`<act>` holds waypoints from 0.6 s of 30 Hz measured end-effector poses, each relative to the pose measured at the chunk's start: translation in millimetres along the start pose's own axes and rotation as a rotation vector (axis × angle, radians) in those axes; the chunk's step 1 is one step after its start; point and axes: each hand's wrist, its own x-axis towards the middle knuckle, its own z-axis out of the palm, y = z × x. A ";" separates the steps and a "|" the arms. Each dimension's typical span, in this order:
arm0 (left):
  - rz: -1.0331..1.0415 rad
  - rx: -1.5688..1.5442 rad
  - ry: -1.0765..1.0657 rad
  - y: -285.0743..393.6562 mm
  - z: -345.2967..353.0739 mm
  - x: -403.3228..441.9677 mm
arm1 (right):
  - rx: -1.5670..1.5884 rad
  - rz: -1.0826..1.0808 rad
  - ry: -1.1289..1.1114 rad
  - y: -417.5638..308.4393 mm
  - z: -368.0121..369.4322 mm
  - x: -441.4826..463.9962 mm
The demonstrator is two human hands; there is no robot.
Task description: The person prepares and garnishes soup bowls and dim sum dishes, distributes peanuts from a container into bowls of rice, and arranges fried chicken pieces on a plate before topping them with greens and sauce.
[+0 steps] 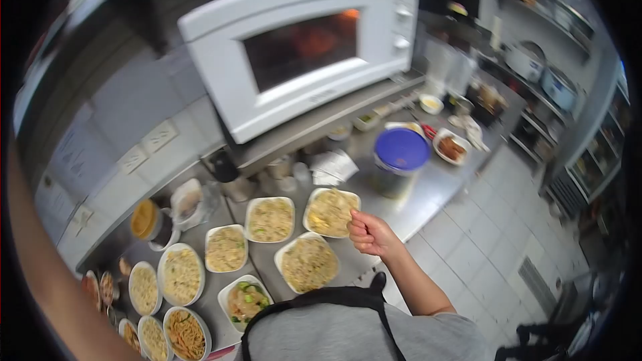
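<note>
My right hand [372, 234] is closed, its fingers curled in a pinch at the right rim of a white bowl of fried rice [329, 212]. Whatever the fingers hold, if anything, is hidden. Nearby stand another square bowl of fried rice [270, 220], a larger one [307, 264] just below, and a smaller one [226, 249] to the left. A bowl of rice noodles with green vegetables [246, 301] sits close to my apron. At the left edge runs my left forearm [50, 247], blurred; its hand lies outside the view.
Several round bowls, including noodles [186, 334], crowd the counter's left end. A blue-lidded tub [400, 150] stands beyond my right hand. The white oven [304, 47] glows on a raised shelf. A bowl of browned meat [451, 148] sits near the counter's right edge, above the tiled floor [461, 247].
</note>
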 end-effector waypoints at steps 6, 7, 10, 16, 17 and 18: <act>0.169 0.289 0.002 -50.1 39.0 27.4 | 0.131 -0.112 0.100 -8.7 -36.3 -49.2; 0.200 0.315 0.006 -56.2 43.1 26.6 | 0.136 -0.119 0.110 -13.5 -38.2 -55.2; 0.324 0.385 0.038 -62.2 51.1 17.6 | 0.162 -0.215 0.117 -44.7 -46.7 -73.5; 0.651 0.422 -0.053 -45.4 70.4 -74.5 | 0.195 -0.461 0.088 -147.6 -68.2 -104.6; 0.663 0.419 -0.140 -44.1 71.2 -102.1 | 0.187 -0.504 0.095 -163.9 -68.3 -106.1; 0.642 0.422 -0.266 -45.9 70.0 -132.3 | 0.229 -0.497 0.047 -180.0 -73.3 -105.9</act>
